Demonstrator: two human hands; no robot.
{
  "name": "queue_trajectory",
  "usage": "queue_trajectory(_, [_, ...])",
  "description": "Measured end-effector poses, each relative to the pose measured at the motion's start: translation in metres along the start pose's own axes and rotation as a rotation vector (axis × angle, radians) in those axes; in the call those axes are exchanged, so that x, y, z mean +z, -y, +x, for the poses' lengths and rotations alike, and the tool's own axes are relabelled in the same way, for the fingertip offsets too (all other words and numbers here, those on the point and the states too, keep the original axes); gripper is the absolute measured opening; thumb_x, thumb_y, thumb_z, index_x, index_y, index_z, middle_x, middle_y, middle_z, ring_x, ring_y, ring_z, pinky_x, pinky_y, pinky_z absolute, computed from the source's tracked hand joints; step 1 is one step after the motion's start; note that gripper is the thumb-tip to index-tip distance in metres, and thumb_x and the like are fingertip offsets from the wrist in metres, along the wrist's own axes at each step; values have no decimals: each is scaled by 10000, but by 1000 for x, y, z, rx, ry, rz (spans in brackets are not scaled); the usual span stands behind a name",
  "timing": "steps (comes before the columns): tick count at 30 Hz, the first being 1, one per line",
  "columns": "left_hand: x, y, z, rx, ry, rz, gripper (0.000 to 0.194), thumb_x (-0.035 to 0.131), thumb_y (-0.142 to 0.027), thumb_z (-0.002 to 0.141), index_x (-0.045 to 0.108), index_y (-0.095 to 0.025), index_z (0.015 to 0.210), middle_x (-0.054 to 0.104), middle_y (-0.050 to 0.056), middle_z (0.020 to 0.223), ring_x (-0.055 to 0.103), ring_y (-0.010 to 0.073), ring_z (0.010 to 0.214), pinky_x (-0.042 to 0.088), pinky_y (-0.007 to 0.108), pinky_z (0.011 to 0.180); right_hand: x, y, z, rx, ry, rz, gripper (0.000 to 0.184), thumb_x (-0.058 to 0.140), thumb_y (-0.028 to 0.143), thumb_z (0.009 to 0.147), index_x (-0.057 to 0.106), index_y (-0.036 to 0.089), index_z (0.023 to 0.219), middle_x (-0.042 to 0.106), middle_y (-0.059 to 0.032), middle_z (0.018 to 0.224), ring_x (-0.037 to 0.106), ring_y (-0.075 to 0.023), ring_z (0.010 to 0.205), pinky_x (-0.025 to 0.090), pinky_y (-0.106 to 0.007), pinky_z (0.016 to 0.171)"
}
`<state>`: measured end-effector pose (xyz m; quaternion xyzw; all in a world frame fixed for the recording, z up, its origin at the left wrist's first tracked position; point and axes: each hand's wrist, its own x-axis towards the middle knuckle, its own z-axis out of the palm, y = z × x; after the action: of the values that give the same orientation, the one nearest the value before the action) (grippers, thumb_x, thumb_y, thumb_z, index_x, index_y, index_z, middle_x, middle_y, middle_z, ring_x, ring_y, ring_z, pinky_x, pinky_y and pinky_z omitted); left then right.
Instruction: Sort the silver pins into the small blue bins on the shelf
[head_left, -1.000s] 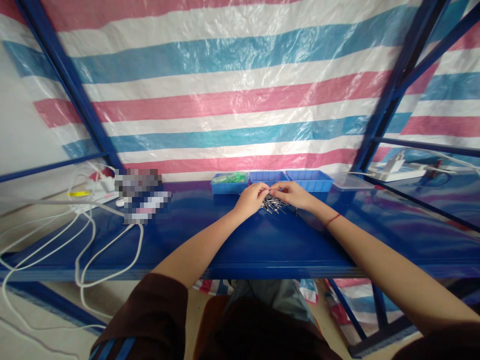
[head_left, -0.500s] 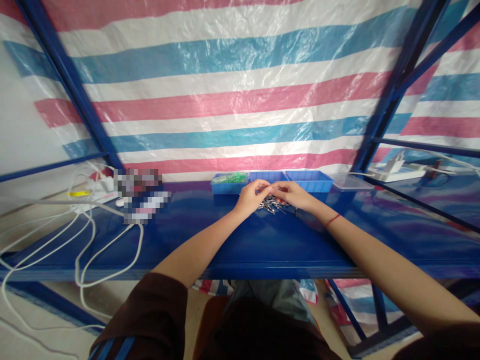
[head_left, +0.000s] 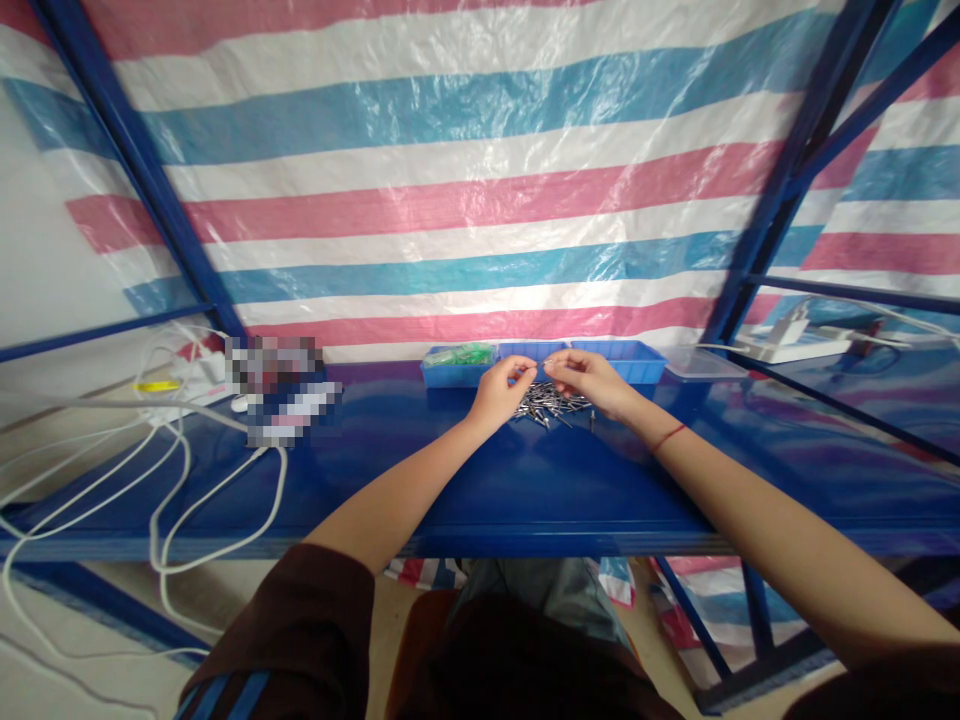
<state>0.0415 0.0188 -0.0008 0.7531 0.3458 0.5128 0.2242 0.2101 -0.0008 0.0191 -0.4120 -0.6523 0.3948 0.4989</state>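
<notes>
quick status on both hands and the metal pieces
Left hand and right hand raised near each other, fingertips apart; metal pieces piled beneath; blue bins just behind.

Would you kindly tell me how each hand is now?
Left hand: fingertips pinched; whether holding anything, cannot tell.
Right hand: pinched, apparently on a small shiny piece.

Single head-worn view from above the worktable [head_left: 525, 500], facing forward and down.

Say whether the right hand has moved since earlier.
Yes: the right hand sits slightly higher in view and farther right, covering more of the right bin.
</notes>
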Motion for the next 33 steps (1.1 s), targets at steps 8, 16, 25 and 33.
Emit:
queue_trajectory(8, [0, 1, -2, -29, 163, -12, 174, 520, -274, 827, 624, -153, 897, 690, 35, 880, 633, 142, 825, 483, 259, 794, 1, 4, -4, -24, 69, -87, 370, 657, 475, 680, 617, 169, 884, 563, 12, 642, 475, -87, 534, 391, -231, 493])
queue_trajectory(16, [-3, -3, -5, 44, 225, 239, 252, 475, -317, 856, 626, -170, 994, 676, 42, 933, 614, 143, 805, 480, 273, 803, -14, -3, 7, -114, -136, -214, 325, 610, 456, 713, 608, 163, 854, 585, -10, 666, 469, -95, 476, 392, -249, 475])
queue_trajectory(25, [-9, -7, -12, 133, 471, 654, 282, 476, -413, 842, 663, -239, 959, 603, 63, 1059, 542, 241, 1027, 438, 409, 888, -78, -27, 16, -44, -553, -963, 325, 536, 274, 750, 670, 153, 1021, 693, -108, 920, 625, -250, 795, 449, -368, 762])
queue_trajectory(33, [-11, -13, -13, 129, 530, 591, 392, 499, -583, 781, 682, -280, 950, 588, 43, 1088, 500, 256, 1067, 375, 435, 917, -66, -28, 19, -69, -452, -986, 315, 536, 299, 760, 668, 160, 1010, 689, -98, 897, 622, -238, 807, 448, -346, 765])
